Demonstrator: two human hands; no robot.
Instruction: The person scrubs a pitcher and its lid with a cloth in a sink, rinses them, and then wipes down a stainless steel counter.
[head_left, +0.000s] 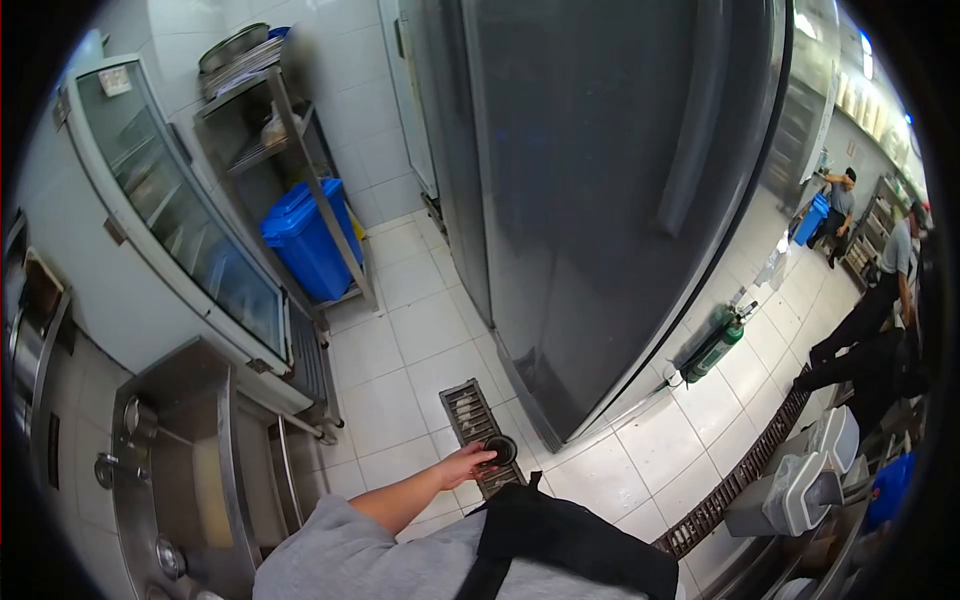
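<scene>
My left hand (468, 465) is closed on a small dark round container (499, 450), held out in front of my body above the floor drain grate (465, 405). The inside of the container looks dark, and its contents cannot be made out. A black apron (560, 540) covers the front of my grey shirt. My right hand does not show; the apron and the lower edge of the view lie on that side.
A steel sink (232, 470) stands at the left, below a glass-door fridge (180, 200). A blue bin (305, 240) sits on a rack. The large grey cabinet (610, 200) rises ahead. A green cylinder (713, 350), white-lidded bins (800, 490) and several people are at the right.
</scene>
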